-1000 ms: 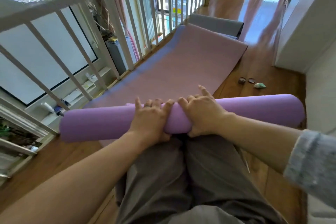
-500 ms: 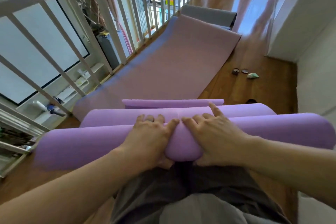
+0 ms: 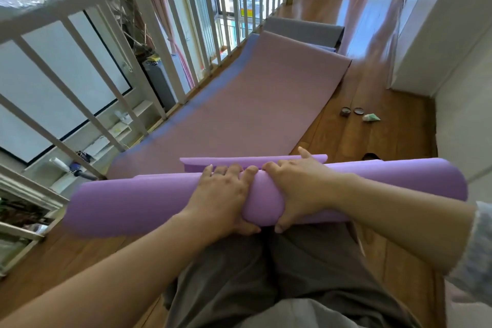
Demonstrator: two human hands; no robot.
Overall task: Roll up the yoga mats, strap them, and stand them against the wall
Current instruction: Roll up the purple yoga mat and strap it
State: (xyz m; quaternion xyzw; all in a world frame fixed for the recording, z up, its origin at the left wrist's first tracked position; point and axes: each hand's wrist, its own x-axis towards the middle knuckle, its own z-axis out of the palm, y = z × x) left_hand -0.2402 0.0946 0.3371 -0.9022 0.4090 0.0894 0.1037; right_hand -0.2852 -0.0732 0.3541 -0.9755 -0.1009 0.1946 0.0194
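Observation:
A purple yoga mat (image 3: 133, 202) lies rolled into a thick tube across my lap, running from left to right. My left hand (image 3: 223, 194) and my right hand (image 3: 295, 186) clasp its middle side by side, fingers over the top and thumbs under. A loose purple flap (image 3: 253, 162) sticks out just beyond my fingers. Past it, a pink mat (image 3: 239, 109) lies flat on the wooden floor along the railing. A grey mat (image 3: 303, 32) lies flat at the pink one's far end.
A white railing (image 3: 159, 42) runs along the left, with a drop to a lower room behind it. A white wall (image 3: 460, 120) stands to the right. Two small round tins (image 3: 351, 111) and a green tube (image 3: 371, 117) lie on the floor (image 3: 372, 141).
The purple roll was lifted toward me and its free end came off the floor. It now sits a little lower and more level, with less of the loose flap showing. Both hands kept their hold.

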